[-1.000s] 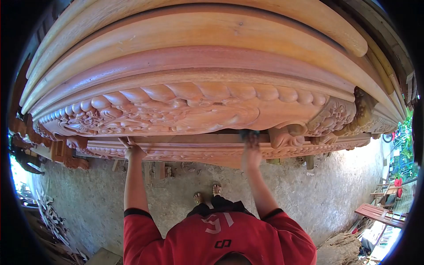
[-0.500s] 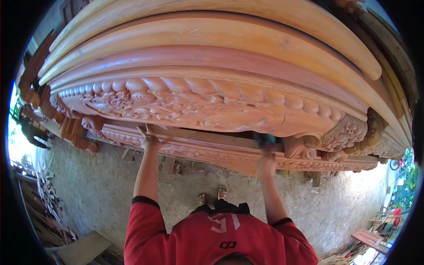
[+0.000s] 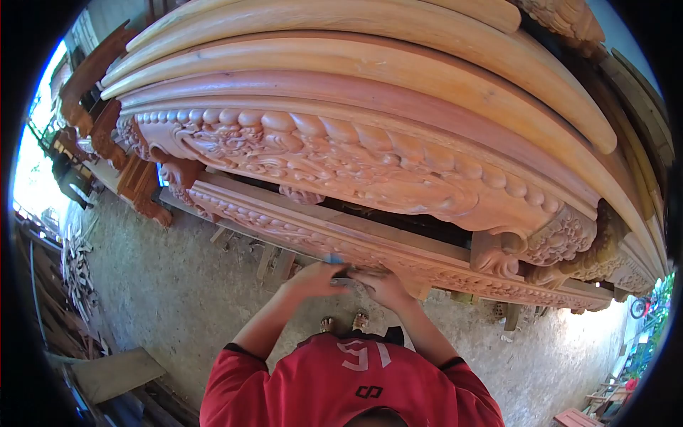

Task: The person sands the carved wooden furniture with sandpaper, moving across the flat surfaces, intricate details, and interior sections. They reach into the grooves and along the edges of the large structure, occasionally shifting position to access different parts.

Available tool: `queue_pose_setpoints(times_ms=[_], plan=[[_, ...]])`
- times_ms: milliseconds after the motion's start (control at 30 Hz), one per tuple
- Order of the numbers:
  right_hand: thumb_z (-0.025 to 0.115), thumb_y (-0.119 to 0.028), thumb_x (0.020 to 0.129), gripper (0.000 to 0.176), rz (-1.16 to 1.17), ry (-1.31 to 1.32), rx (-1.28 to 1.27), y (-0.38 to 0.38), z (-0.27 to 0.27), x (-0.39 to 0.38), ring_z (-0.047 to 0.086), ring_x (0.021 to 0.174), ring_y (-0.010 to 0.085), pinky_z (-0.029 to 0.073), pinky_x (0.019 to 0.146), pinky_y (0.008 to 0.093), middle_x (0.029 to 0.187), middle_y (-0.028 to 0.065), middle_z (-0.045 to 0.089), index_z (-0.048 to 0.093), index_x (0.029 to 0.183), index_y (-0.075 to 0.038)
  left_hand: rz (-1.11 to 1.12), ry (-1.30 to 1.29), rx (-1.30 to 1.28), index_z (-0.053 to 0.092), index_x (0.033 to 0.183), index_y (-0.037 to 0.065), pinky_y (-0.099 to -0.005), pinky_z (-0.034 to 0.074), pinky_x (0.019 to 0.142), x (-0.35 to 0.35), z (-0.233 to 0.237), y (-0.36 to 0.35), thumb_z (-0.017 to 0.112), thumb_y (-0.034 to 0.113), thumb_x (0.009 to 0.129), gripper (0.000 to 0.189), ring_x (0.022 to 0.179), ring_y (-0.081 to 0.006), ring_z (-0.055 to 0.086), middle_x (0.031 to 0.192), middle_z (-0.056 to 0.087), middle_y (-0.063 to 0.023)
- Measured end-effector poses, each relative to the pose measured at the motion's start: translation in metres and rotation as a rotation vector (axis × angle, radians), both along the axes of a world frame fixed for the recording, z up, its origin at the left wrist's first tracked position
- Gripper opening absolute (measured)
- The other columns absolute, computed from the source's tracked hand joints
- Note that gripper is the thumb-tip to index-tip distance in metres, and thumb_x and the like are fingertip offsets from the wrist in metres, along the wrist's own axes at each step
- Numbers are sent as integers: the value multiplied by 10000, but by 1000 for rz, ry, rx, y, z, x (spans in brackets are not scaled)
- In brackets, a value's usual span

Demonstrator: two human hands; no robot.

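Head view, left hand (image 3: 313,279) and right hand (image 3: 384,286) meeting, fingers pinching small bluish object (image 3: 337,264), touching carved rail (image 3: 270,224)

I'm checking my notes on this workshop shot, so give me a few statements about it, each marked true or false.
1. The left hand and the right hand are both at the lower carved rail. True.
2. The person wears a blue shirt. False: the shirt is red.
3. Wood scraps lie on the ground at the left. True.
4. The two hands are spread far apart. False: they are close together, side by side.
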State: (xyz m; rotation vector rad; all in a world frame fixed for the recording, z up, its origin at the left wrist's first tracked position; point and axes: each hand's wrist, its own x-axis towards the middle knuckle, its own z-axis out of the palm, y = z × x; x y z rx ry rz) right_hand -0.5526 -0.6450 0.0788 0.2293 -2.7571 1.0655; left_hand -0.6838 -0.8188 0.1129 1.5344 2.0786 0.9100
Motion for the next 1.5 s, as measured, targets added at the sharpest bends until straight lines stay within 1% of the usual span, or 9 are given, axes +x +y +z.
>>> queue_pose_setpoints(times_ms=[200, 367, 467, 833, 933, 1000, 1100, 1267, 1500], plan=[[621, -152, 782, 343, -480, 179, -70, 33, 40, 17, 558, 995, 298, 443, 849, 366, 1064, 147, 591, 571, 1112, -78, 156, 111, -324, 501, 1158, 56, -394, 477, 750, 4, 1, 33, 526, 193, 802, 382, 861, -330, 582, 1085, 569, -127], [500, -394, 843, 560, -1180, -155, 164, 92, 18, 31, 462, 1124, 333, 362, 926, 423, 1223, 165, 488, 426, 1245, -11, 247, 551, 233, 481, 1214, 148, -321, 472, 801, -1, -32, 83, 499, 166, 768, 447, 1025, -207, 558, 1197, 525, -56], [416, -440, 863, 608, -1098, -71, 772, 117, -54, 46, 362, 1214, 324, 276, 969, 489, 1308, 148, 407, 358, 1293, -14, 28, 683, 229, 462, 1237, 158, -342, 401, 914, -1, -62, 103, 487, 178, 780, 458, 1134, -173, 483, 1235, 499, -32], [354, -442, 894, 579, -1142, -155, 653, 109, -51, 42, 251, 1286, 287, 192, 998, 541, 1372, 114, 321, 336, 1314, -43, 249, 713, -346, 476, 1202, 8, -400, 284, 1011, -82, -62, 28, 561, 358, 717, 605, 1225, -250, 374, 1252, 470, -138], [352, -443, 895, 580, -1164, -153, 655, 104, -50, 41, 248, 1289, 283, 183, 1004, 543, 1373, 113, 322, 333, 1316, -45, 97, 185, -756, 464, 1215, 4, -357, 322, 994, -43, 16, 65, 537, 303, 740, 566, 1216, -246, 396, 1265, 456, -152], [351, -444, 895, 580, -1185, -158, 643, 101, -46, 40, 246, 1290, 281, 176, 1007, 545, 1371, 114, 323, 332, 1318, -47, 154, 677, 12, 453, 1211, -11, -347, 339, 986, -11, -85, 101, 482, 187, 771, 484, 1189, -258, 428, 1261, 453, -167], [347, -446, 894, 583, -1144, -175, 561, 106, -42, 47, 241, 1292, 286, 170, 1019, 532, 1370, 116, 324, 332, 1318, -46, 156, 562, 142, 424, 1236, -17, -375, 313, 1001, 4, -84, 120, 446, 97, 770, 481, 1158, -281, 451, 1269, 442, -179], [326, -387, 910, 526, -976, 13, 660, 119, -55, 61, 284, 1259, 322, 202, 1014, 500, 1349, 134, 346, 356, 1301, -37, 336, 331, -108, 431, 1217, -27, -369, 339, 986, -30, -45, 68, 477, 134, 754, 492, 1204, -284, 408, 1289, 412, -190], [305, -417, 907, 532, -1064, -29, 589, 117, -56, 52, 296, 1250, 335, 201, 1004, 527, 1312, 146, 381, 390, 1276, -43, 565, 687, -194, 438, 1206, -38, -420, 351, 957, -67, -73, 26, 496, 137, 742, 499, 1206, -275, 403, 1301, 401, -178]])
